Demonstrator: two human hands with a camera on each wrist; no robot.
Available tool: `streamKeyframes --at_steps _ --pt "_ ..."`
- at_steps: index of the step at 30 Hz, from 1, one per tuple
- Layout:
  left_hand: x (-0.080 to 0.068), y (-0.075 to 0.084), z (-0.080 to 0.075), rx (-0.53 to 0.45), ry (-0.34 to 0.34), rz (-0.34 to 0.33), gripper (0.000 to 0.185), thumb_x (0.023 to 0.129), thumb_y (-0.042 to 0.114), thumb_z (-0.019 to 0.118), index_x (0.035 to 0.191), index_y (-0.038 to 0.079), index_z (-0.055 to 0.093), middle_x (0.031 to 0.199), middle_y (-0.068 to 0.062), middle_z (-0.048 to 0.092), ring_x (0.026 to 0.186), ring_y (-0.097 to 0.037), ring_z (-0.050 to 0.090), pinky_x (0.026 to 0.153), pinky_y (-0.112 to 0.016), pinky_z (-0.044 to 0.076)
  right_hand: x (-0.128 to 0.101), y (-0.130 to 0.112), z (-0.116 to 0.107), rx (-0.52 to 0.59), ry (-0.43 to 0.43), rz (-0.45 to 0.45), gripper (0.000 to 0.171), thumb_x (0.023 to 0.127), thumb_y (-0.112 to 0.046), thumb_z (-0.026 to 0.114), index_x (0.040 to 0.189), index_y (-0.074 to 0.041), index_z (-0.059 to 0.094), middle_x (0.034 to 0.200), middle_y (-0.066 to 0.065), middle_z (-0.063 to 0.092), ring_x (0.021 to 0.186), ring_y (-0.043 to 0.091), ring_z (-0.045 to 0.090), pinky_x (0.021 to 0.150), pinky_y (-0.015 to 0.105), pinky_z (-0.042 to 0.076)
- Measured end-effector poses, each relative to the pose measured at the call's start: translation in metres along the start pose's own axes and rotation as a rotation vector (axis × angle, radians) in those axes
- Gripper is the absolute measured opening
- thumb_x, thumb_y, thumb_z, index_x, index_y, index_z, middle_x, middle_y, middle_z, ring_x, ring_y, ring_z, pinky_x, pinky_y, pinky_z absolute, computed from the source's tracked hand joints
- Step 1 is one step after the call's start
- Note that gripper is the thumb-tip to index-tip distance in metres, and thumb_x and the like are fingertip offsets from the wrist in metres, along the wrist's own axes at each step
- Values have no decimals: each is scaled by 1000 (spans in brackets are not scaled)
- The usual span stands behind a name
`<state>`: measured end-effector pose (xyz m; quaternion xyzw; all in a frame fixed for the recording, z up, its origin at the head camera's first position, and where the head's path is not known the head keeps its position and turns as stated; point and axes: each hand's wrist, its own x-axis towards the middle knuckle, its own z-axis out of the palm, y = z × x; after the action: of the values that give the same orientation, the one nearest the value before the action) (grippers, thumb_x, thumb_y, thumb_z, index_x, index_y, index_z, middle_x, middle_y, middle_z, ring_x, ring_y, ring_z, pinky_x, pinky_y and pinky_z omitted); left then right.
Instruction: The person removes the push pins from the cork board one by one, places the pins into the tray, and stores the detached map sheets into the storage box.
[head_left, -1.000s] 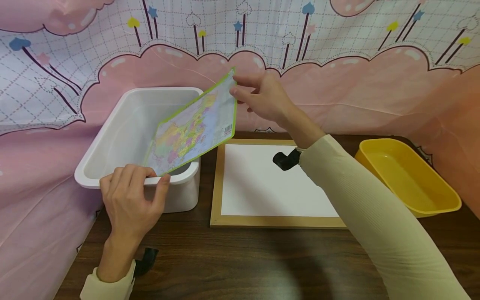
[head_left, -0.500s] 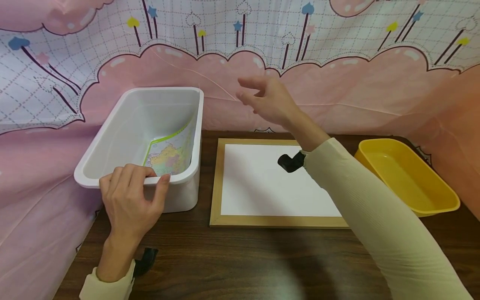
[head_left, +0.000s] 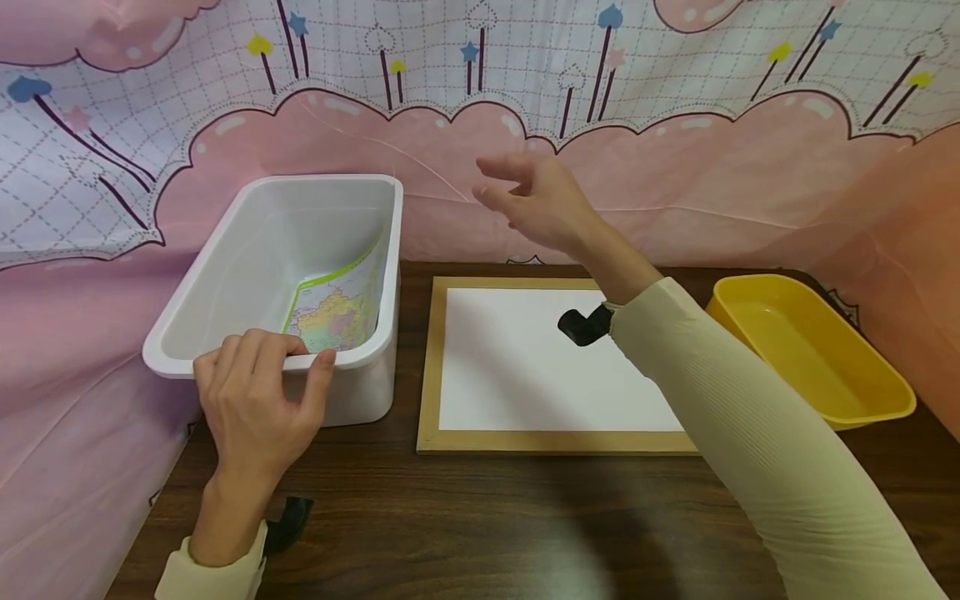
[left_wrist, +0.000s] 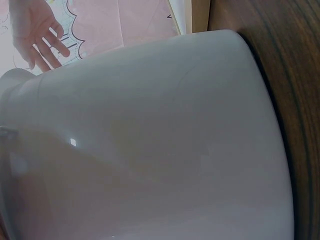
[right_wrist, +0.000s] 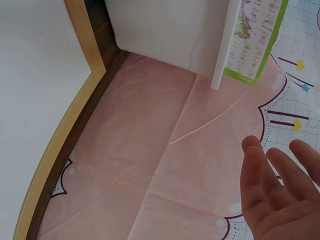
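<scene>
A white plastic bin (head_left: 225,242) stands at the table's left. A colourful map sheet (head_left: 337,304) with a green border leans curved against its right inner wall. My left hand (head_left: 288,350) grips the bin's near rim, fingers curled over the edge and thumb on the outside. My right hand (head_left: 487,179) hovers open in the air behind the bin's far right corner and holds nothing. The right wrist view shows its straight fingers (right_wrist: 280,195) before the pink cloth, with the map's edge (right_wrist: 255,35) sticking up past the bin (right_wrist: 165,30). The bin's wall (left_wrist: 150,150) fills the left wrist view.
A white board in a wooden frame (head_left: 431,358) lies flat on the dark wooden table (head_left: 487,517) right of the bin. At the far right stands a yellow tub (head_left: 810,350). A pink patterned cloth (head_left: 675,167) hangs behind and drapes the left side.
One second ago my right hand pinched the map's top corner above the bin. It let go, the map dropped into the bin, and the hand stays raised and open. My left hand kept its grip.
</scene>
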<state>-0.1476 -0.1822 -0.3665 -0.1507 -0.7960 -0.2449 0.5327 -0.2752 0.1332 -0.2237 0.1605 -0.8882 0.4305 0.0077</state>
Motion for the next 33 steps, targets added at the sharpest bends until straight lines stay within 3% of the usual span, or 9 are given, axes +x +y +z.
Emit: streamKeyframes --at_steps 10,14,17,22,33 --pt "0 -2 -1 5 -6 1 60 102 56 58 82 0 62 74 -19 59 72 -43 51 76 -58 31 -2 3 -2 -87 3 -29 58 104 -47 63 158 -27 53 163 -6 53 139 20 62 114 43 52" --pt "1 -2 -1 8 -8 2 59 102 55 58 83 0 64 75 -19 60 72 -42 52 76 -58 31 -5 1 -4 -145 -1 -26 62 102 -55 62 159 -34 50 167 -9 47 148 20 52 117 48 49" --pt "1 -2 -2 13 -25 1 56 102 53 58 86 0 66 78 -19 63 73 -42 53 76 -58 32 -8 1 -7 -216 4 -66 67 101 -60 60 162 -36 45 170 -9 41 157 20 41 125 52 38" --pt "3 -3 -6 34 -87 -13 55 102 52 56 98 -1 70 88 -20 67 80 -44 58 77 -57 34 -13 3 -14 -320 11 -132 74 101 -61 58 167 -37 34 176 -12 27 166 17 20 134 55 18" --pt "16 5 -13 104 -218 -71 61 103 58 49 136 10 69 120 -21 70 100 -48 62 76 -59 38 -28 15 -37 -442 23 -82 79 99 -63 60 167 -45 25 180 -11 4 169 30 6 130 70 10"
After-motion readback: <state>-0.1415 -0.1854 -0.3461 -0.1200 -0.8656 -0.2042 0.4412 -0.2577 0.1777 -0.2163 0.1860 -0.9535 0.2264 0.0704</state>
